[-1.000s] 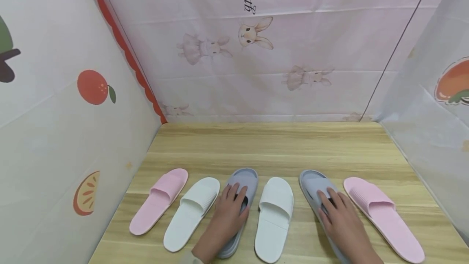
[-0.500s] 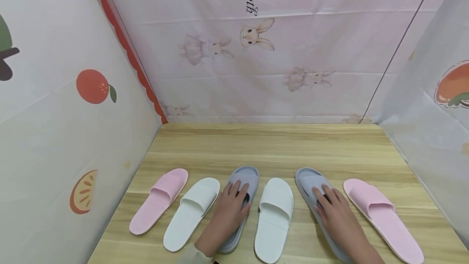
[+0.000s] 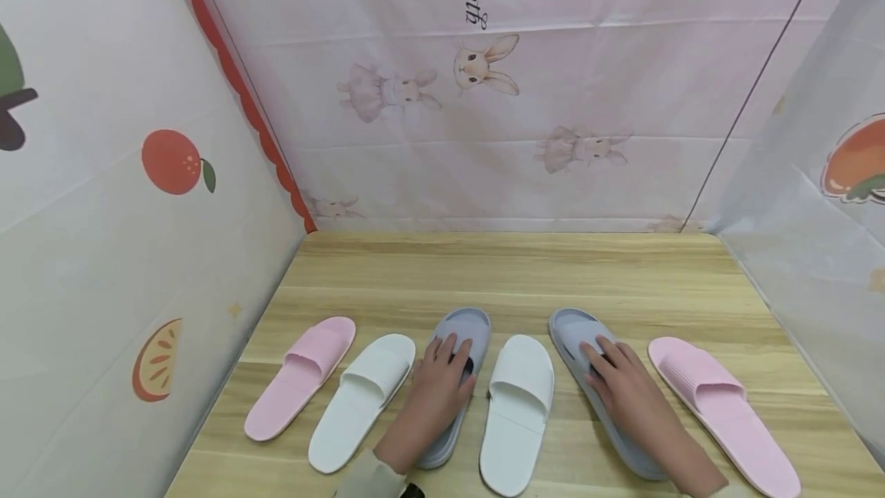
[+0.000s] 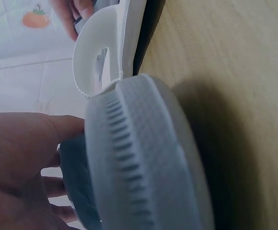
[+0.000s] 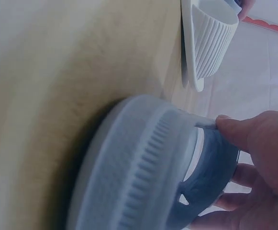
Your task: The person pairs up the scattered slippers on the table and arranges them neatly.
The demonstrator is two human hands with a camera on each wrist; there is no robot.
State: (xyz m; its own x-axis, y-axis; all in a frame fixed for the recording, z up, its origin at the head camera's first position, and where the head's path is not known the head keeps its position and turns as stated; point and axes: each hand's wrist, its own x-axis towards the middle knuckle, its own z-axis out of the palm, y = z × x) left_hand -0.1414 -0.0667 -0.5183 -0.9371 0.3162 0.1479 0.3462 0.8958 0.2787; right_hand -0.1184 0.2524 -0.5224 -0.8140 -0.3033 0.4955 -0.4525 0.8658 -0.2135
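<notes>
Evidently mid-slide, the left hand (image 3: pixel 434 390) and right hand (image 3: pixel 625 390) each grip a grey slipper's (image 3: pixel 462 333) strap, fingers curled around it; next likely calls for bringing that pair together.

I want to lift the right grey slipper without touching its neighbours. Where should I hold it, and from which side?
Probably by the strap of the right grey slipper, coming from above and from the heel end. The strap arches over the sole, so fingers can hook under it, as the right hand does. The pink slipper lies close beside, so a side approach looks crowded.
</notes>
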